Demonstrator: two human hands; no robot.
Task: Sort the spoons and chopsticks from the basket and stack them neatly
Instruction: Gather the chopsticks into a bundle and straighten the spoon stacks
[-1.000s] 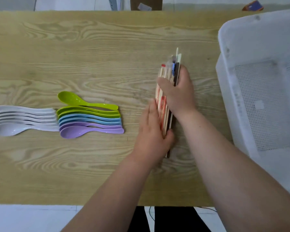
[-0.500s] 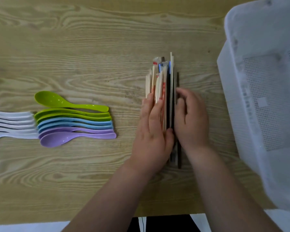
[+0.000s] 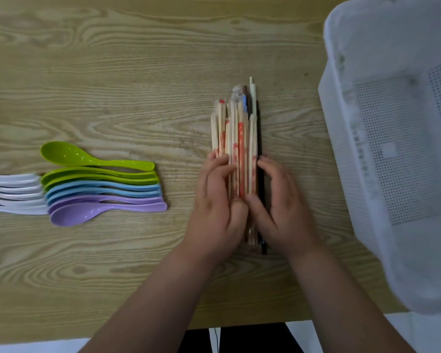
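Laid out at the left of the wooden table (image 3: 112,72): a row of white plastic spoons (image 3: 10,192), end to end with a nested row of green, blue and purple plastic spoons (image 3: 99,189). Gathered mid-table, beside the white perforated plastic basket (image 3: 367,123): a bundle of wooden and wrapped chopsticks (image 3: 239,133), far ends uneven. Clamped on its near half from both sides: left hand (image 3: 217,200) and right hand (image 3: 280,202), fingers curled, thumbs on top. Nothing seen in the visible part of the basket. Judged nearly done; squaring of chopstick ends outstanding.

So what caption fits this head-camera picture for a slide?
Left hand and right hand grip a chopstick bundle on the wooden table, beside sorted spoons and a white basket.
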